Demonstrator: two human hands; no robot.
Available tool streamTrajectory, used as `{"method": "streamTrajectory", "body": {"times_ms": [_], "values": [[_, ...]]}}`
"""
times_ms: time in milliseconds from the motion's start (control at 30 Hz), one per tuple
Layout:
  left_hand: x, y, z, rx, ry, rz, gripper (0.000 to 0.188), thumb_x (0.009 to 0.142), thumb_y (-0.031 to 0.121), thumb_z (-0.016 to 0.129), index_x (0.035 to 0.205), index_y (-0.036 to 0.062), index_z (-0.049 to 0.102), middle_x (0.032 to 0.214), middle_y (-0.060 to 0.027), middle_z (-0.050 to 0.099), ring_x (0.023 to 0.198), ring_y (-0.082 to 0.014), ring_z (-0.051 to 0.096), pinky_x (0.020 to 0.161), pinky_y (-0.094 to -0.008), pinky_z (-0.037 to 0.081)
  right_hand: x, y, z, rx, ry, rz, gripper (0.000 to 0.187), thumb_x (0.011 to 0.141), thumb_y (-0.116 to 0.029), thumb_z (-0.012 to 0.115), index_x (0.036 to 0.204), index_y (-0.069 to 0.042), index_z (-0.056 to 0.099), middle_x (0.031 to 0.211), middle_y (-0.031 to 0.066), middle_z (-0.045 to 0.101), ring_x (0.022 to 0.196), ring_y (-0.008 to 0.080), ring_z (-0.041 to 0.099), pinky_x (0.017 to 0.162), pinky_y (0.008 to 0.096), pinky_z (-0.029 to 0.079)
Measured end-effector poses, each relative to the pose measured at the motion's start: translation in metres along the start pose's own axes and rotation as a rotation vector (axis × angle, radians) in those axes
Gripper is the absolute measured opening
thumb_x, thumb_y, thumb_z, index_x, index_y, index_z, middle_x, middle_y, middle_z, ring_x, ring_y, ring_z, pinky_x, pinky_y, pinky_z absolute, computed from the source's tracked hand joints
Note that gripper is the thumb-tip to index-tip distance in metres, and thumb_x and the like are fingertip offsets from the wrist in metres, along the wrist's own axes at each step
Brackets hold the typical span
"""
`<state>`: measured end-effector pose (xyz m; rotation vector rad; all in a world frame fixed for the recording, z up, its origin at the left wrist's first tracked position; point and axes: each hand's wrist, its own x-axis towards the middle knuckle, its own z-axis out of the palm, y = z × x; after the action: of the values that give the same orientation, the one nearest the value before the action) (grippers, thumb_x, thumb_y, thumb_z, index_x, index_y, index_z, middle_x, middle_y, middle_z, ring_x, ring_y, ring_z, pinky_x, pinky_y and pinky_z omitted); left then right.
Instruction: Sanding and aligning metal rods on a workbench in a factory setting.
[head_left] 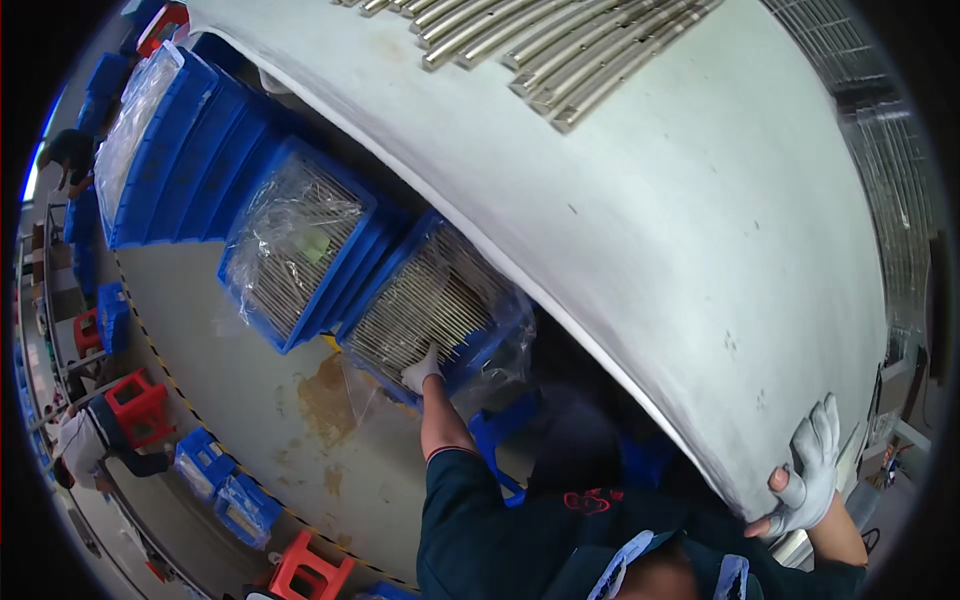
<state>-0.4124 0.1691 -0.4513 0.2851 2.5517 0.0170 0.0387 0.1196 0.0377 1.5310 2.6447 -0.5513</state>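
Metal rods lie in a blue crate left of the white desk, presumably for easy reach. Left hand is at the rod ends; finger closure cannot be told. Right hand, fingers extended and apparently empty, rests at the desk's near-right corner, likely bracing.

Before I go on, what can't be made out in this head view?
Head view: left hand, too small to tell whether its fingers grip the rods.
Head view: whatever lies beneath those rods, hidden by them.
Head view: metal strips, far ends cut off by the picture's top edge.
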Motion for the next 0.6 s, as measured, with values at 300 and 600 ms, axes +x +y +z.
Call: {"method": "streamTrajectory", "body": {"times_ms": [300, 600], "values": [[0.000, 0.060, 0.040, 0.047, 0.141, -0.316, 0.098, 0.054, 0.037, 0.075, 0.124, -0.0066, 0.022, 0.114, -0.0237, 0.040, 0.102, -0.0354, 0.049, 0.085, -0.0390, 0.047, 0.015, -0.004, -0.010, 0.073, -0.025, 0.121, 0.083, 0.061, -0.076, 0.052, 0.131, -0.037, 0.032, 0.120, 0.0118, 0.045, 0.107, 0.0417, 0.046, 0.082, 0.0624, 0.029], [0.029, 0.007, 0.028, -0.139, 0.110, -0.137, 0.039, 0.070, 0.020, 0.058, 0.099, -0.0061, 0.054, 0.096, -0.0259, 0.060, 0.094, -0.0375, 0.058, 0.079, -0.0408, 0.048, 0.010, -0.002, -0.004, 0.110, 0.000, 0.001, 0.086, 0.055, -0.078, 0.054, 0.128, -0.035, 0.036, 0.105, 0.0114, 0.048, 0.097, 0.0380, 0.047, 0.081, 0.0588, 0.031]]}}
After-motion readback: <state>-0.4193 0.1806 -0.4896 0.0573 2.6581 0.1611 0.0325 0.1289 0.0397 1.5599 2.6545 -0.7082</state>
